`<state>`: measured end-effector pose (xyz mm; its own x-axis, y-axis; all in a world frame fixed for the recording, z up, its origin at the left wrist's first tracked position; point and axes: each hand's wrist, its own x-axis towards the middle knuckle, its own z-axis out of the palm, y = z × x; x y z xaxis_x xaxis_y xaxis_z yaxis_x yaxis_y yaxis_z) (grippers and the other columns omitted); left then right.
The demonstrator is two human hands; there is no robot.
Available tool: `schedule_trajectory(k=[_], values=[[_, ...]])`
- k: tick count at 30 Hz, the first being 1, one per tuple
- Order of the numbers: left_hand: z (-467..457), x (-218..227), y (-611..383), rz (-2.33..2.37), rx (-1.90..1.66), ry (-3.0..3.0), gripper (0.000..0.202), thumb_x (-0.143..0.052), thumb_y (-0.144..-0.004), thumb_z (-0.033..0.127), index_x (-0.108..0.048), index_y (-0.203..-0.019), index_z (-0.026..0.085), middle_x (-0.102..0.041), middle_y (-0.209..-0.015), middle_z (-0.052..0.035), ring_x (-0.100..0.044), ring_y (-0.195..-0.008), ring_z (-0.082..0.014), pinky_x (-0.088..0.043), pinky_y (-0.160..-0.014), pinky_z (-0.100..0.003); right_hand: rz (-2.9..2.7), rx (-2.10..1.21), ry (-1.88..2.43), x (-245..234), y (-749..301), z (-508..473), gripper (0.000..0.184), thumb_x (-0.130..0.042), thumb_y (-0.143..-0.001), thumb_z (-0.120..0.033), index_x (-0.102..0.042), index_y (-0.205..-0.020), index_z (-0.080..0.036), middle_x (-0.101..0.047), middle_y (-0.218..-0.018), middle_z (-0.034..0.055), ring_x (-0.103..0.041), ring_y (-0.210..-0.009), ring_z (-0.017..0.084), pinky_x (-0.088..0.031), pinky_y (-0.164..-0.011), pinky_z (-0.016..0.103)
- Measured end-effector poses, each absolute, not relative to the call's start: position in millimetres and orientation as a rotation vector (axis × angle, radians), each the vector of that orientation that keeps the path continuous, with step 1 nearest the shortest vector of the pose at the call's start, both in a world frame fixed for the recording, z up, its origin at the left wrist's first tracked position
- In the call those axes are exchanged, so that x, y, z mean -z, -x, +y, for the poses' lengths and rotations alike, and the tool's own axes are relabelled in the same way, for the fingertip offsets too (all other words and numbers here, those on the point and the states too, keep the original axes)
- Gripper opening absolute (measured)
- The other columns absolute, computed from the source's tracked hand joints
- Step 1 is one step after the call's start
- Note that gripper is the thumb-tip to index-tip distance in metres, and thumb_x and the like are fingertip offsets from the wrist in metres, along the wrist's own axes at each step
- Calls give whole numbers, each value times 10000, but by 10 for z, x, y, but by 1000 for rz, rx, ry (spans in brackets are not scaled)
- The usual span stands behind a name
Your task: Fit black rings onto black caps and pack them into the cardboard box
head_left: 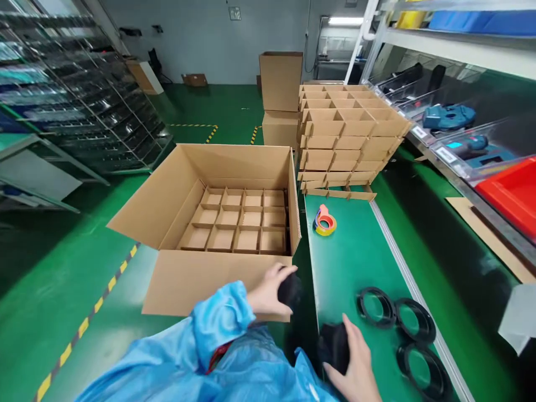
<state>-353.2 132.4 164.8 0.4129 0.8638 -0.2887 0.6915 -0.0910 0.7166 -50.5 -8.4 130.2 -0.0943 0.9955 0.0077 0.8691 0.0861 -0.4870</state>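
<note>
My left hand (270, 291) is closed around a black round part (290, 290) just in front of the near flap of a large open cardboard box (218, 162). Inside the box sits a cardboard divider grid (238, 220) with several vacant cells. My right hand (355, 365) grips another black part (334, 346) low over the green table (347, 251). Both arms wear blue sleeves.
Three black rings (396, 321) lie on the table to the right of my right hand. A tape roll (325, 221) sits farther back. A stack of cardboard dividers (347, 139) stands at the table's far end. Shelving with bins runs along the right, racks along the left.
</note>
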Motion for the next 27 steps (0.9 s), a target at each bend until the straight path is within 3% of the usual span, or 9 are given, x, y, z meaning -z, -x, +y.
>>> schedule_trajectory(k=[3, 6, 9, 14, 21, 23, 27], values=[[1795, -1583, 4343, 1670, -362, -1830, 1045, -771, -608, 326, -277, -1528, 300, -158, -1506, -124, -225, -1405, -356, -252, -1170, -451, -2190, -802, 1594, -1541, 1512, 744, 1058, -644, -632, -297, -135, -1557, -232, -206, -1506, 124, -237, -1412, 314, -278, -1159, 466], [2313, -1368, 4836, 1829, -329, -1853, 1012, -741, -615, 267, -301, -1525, 298, -145, -1500, -150, -167, -1400, -395, -261, -1129, -535, -2270, -743, 1503, -1502, 2435, 1622, 1095, -692, -581, -323, -201, -1553, -211, -199, -1494, 142, -227, -1380, 352, -240, -1161, 488], [2745, -1062, 5086, 1889, -215, -1875, 998, -746, -584, 227, -361, -1500, 317, -155, -1498, -183, -160, -1385, -436, -281, -1061, -601, -2271, -559, 1806, -1246, 3056, 2413, 1116, -727, -578, -350, -210, -1558, -216, -180, -1508, 169, -243, -1343, 397, -268, -1110, 520], [3077, -579, 5243, 1840, -42, -1929, 1030, -768, -540, 204, -386, -1487, 341, -193, -1499, -199, -191, -1380, -443, -258, -1059, -585, -2331, -488, 2160, -713, 3417, 3118, 1160, -817, -518, -337, -283, -1541, -214, -267, -1465, 208, -274, -1322, 438, -126, -1125, 568], [3149, -339, 5283, 1789, 77, -1969, 995, -779, -620, 327, -334, -1510, 357, -204, -1525, -190, -196, -1400, -421, -264, -1067, -540, -2338, -534, 2194, -366, 3467, 3304, 1221, -874, -531, -441, -239, -1553, -236, -223, -1509, 206, -271, -1351, 433, -150, -1140, 513], [3160, -295, 5290, 1779, 114, -1972, 973, -776, -667, 410, -315, -1521, 341, -135, -1572, -175, -128, -1445, -388, -226, -1108, -522, -2350, -567, 2170, -278, 3462, 3302, 1173, -847, -605, -479, -217, -1563, -232, -151, -1552, 207, -196, -1404, 436, -136, -1152, 521], [3165, -258, 5307, 1730, 231, -2027, 768, -603, -863, 503, -279, -1537, 328, 5, -1622, -85, 18, -1494, -298, -96, -1161, -552, -2297, -631, 2148, -134, 3440, 3288, 871, -651, -860, -473, -226, -1565, -187, -43, -1590, 222, -100, -1453, 428, -177, -1148, 547]])
